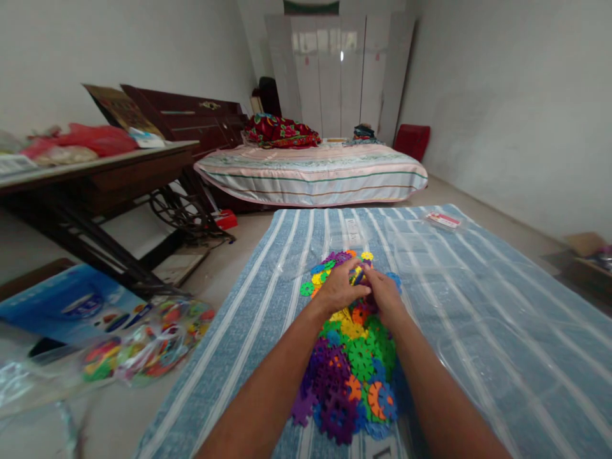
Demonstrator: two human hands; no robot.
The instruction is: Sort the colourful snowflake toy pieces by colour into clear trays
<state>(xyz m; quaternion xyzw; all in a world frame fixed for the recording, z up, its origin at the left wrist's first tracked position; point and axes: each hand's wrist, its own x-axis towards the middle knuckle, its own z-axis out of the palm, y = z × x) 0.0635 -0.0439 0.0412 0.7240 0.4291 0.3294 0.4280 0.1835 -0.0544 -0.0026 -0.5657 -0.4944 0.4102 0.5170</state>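
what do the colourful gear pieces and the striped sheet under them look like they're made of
Gear pieces: probably moulded plastic, going by their bright solid colours, slight sheen and crisp notched edges. Striped sheet: looks like woven cloth in blue and white, with a clear glossy film lying over part of it, showing creases and glare.

Both bare forearms extend forward from the lower edge of view and converge toward the centre. Left hand (340, 288): palm down, knuckles up, fingers curled inward toward the right fingertips. Right hand (385, 294): palm down, fingers bent, tips meeting those of the left. The two hands touch at the fingertips. Wrists straight, level.
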